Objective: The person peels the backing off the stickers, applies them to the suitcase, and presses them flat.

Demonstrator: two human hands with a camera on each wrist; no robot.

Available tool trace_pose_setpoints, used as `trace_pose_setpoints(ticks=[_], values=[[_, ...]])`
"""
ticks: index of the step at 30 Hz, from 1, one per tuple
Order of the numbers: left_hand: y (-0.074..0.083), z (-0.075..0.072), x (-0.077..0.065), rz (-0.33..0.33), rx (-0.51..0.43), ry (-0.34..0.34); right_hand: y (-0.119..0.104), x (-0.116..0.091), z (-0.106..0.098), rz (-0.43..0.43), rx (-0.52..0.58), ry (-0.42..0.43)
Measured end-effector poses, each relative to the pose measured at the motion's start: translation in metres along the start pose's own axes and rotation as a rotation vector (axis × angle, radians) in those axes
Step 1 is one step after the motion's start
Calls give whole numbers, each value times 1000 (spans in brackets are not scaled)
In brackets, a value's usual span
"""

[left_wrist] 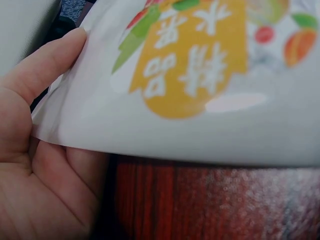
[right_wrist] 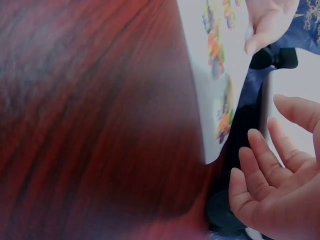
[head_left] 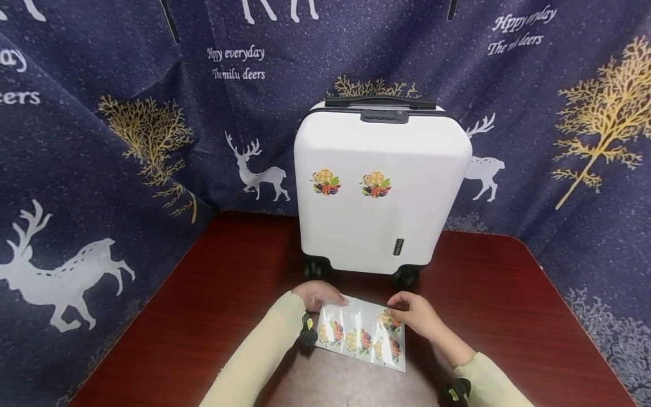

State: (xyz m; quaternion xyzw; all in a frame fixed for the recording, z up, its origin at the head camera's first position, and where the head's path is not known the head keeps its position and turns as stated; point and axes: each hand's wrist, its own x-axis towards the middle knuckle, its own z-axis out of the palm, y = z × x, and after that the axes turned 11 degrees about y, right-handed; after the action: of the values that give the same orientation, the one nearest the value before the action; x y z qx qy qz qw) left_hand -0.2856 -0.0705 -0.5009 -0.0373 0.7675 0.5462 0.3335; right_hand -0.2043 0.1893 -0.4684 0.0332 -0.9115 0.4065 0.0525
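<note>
A white glossy sheet of fruit stickers is held up over the table, in front of the suitcase. My left hand pinches its upper left corner, thumb on top and the other fingers beneath, as the left wrist view shows. Several fruit-and-lettering stickers remain on the sheet, along its lower edge and at the right. Beside the sheet's upper right corner is my right hand. In the right wrist view its fingers are spread and loosely bent, with nothing between them, apart from the sheet.
A white suitcase with a black handle and black wheels stands upright at the back of the red-brown table. Two fruit stickers sit side by side on its upper front. A dark blue deer-print cloth hangs behind.
</note>
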Motion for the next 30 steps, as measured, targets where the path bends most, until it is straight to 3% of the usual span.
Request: trace_pose_setpoints(ticks=[14, 24, 30], values=[[1, -2, -3, -1, -15, -4, 20, 19, 2, -52, 141, -179], [1, -1, -1, 7, -6, -15, 23, 27, -2, 29, 92, -246], [-1, 0, -3, 25, -11, 22, 29, 34, -5, -7, 127, -353]])
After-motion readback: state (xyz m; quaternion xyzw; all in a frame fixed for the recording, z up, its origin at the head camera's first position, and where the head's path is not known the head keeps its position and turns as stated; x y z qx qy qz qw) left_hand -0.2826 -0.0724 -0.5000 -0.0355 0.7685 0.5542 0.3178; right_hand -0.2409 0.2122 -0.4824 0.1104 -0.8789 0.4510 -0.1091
